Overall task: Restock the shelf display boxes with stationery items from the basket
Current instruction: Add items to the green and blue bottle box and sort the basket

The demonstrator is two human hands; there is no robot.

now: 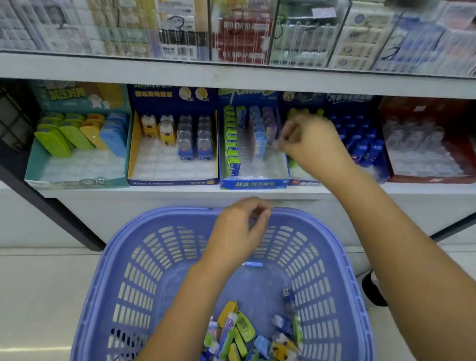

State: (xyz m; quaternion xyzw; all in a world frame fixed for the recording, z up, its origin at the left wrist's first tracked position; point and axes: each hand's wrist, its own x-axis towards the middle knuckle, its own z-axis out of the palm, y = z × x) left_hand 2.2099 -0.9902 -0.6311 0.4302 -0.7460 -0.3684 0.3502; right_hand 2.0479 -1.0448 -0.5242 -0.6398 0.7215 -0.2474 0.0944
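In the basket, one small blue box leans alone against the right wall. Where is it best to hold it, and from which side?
I would pinch the small blue box across its narrow faces near the upper end, coming from above and slightly left. It stands almost upright, apart from the pile, and the basket wall is close behind it on the right.

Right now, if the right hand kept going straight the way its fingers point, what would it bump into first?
Probably the purple packs standing in the blue display box. The right hand points left and into the shelf, its fingertips almost at them; blur leaves the depth unclear.
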